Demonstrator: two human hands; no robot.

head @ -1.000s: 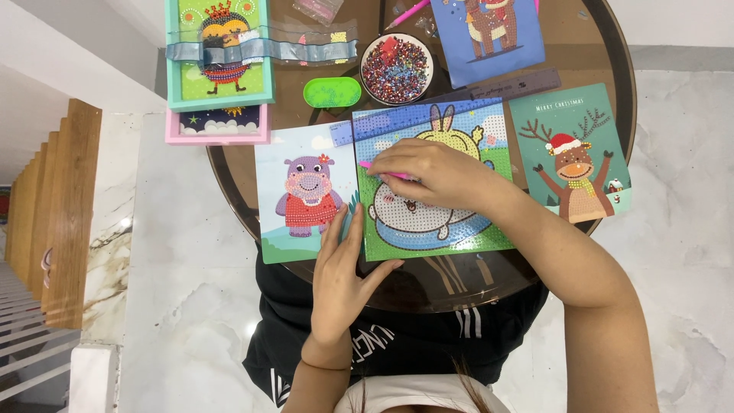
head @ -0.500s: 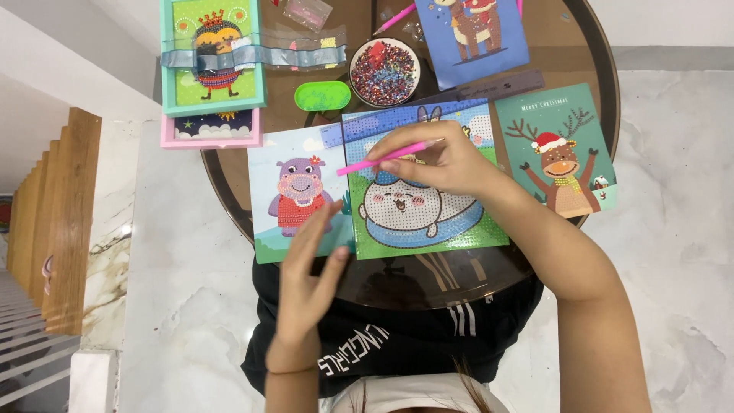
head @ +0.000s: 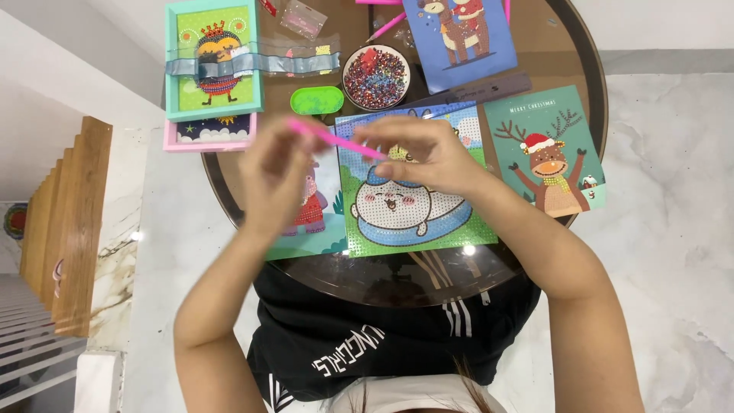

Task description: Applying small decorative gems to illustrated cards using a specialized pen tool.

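Pink and thin, the drill pen (head: 336, 141) is slanting above the round glass table (head: 581, 69), its right end being pinched between the closed fingers of the right hand (head: 428, 157) over the rabbit canvas (head: 413, 206). The left hand (head: 279, 180) is hovering blurred at the pen's left tip, fingers curled near it, though whether they are gripping cannot be told, and it is covering part of the hippo picture (head: 313, 214). A bowl of coloured beads (head: 375, 78) and a green tray (head: 316, 100) are sitting just beyond the hands.

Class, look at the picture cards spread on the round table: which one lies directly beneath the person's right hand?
The rabbit card, with a white rabbit on green grass. The right hand hovers over its top, while the reindeer card lies uncovered to the side.
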